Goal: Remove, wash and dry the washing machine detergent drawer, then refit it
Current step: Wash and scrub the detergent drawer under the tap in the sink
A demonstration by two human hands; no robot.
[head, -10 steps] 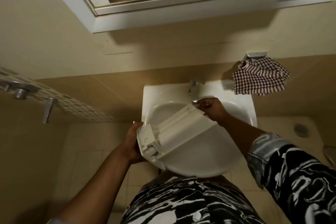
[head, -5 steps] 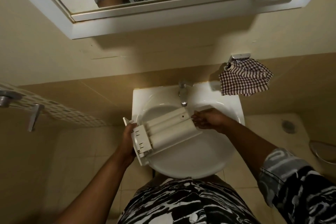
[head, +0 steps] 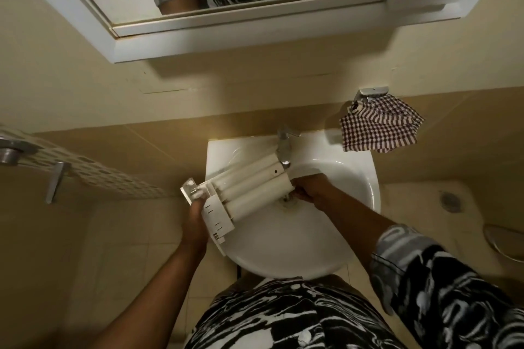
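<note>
The white detergent drawer [head: 249, 190] lies upside down across the left half of the white sink [head: 357, 178], its ribbed underside facing me. Its far end sits just under the chrome tap [head: 283, 147]. My left hand [head: 194, 224] grips the drawer's front panel end, out past the sink's left rim. At the drawer's far right corner, my right hand [head: 314, 193] touches the edge, fingers curled over the drain. I cannot tell whether water is running.
A checked cloth [head: 380, 127] hangs from a wall hook to the right of the sink. A mirror cabinet [head: 255, 37] juts out overhead. A perforated white shelf [head: 93, 176] on brackets runs along the left wall. A floor drain [head: 449, 200] lies at the right.
My view has shifted, so the sink sits further left. The drawer has swung flatter and lower in the sink. My right hand dropped from the drawer's top corner to its lower right edge.
</note>
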